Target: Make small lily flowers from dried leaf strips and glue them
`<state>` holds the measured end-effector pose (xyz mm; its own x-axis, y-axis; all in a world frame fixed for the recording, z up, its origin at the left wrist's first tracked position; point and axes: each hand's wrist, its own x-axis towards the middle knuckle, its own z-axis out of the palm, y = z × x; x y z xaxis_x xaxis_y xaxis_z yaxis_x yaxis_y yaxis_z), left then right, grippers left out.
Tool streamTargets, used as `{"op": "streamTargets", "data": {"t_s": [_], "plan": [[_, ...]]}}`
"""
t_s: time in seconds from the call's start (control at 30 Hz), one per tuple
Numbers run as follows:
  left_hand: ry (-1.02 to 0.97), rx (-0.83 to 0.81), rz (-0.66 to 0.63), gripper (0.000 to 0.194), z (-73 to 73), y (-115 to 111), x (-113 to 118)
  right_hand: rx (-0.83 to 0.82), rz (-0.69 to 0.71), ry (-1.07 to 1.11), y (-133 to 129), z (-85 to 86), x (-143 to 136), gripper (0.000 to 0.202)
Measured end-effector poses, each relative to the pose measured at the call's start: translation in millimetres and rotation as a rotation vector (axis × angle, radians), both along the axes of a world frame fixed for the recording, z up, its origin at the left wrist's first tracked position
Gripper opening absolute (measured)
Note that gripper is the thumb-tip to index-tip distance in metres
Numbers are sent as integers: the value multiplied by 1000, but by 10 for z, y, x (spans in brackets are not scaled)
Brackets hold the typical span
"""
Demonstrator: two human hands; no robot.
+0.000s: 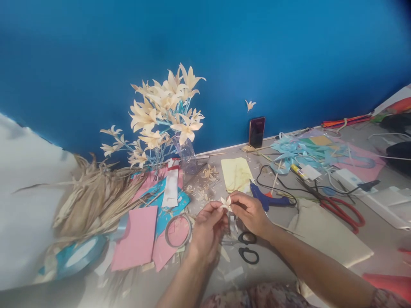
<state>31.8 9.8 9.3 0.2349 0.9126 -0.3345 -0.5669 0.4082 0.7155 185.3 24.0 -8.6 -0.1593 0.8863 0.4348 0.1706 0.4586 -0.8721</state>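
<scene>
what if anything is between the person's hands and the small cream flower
Nothing visible: the left hand and the right hand both hold the small cream flower directly. The blue glue gun lies beside the right hand and the black-handled scissors lower in the picture, neither in between.

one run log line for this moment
left hand: holding small cream flower | right hand: fingers on same flower | nearby: blue glue gun, black-handled scissors
</scene>
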Motion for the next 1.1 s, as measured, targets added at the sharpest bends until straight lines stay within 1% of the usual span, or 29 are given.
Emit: {"op": "streamTargets", "data": {"t_s": [0.07,0.13,0.23,0.33,0.43,0.5,0.57,0.67,0.73,0.8,0.83,0.9,0.97,1.0,1.03,1.1], "plan": [[122,95,33,23,-6,-5,7,1,-1,16,8,-8,5,10],[202,177,59,26,-23,-3,3,-1,-8,28,10,-22,13,11],[268,222,41,25,-57,18,-23,-18,6,48,3,-25,32,10],[263,215,-17,23,-87,52,-51,-19,63,79,-17,28,58,8],[234,227,-75,24,-103,73,-55,-75,170,129,-40,112,89,12],[220,259,-83,24,-109,74,-47,-119,242,180,-51,155,108,15],[218,305,-59,23,-109,67,-38,-105,268,196,-57,172,118,17],[323,401,21,19,-101,45,-30,-7,210,141,-63,153,101,18],[418,471,92,18,-96,27,-23,57,140,112,-68,127,72,17],[472,519,126,20,-98,9,-10,86,46,106,-72,104,47,15],[486,534,129,21,-103,1,-2,66,-5,108,-71,96,41,14],[504,550,126,24,-124,-9,15,-42,-101,112,-66,91,43,12],[486,541,122,27,-154,-12,33,-160,-134,102,-60,106,55,13],[458,528,116,29,-172,-12,42,-198,-112,92,-60,122,59,14],[423,514,107,30,-190,-11,52,-223,-63,88,-63,141,59,16],[360,495,87,31,-227,-11,71,-268,87,119,-78,185,47,18]]}}
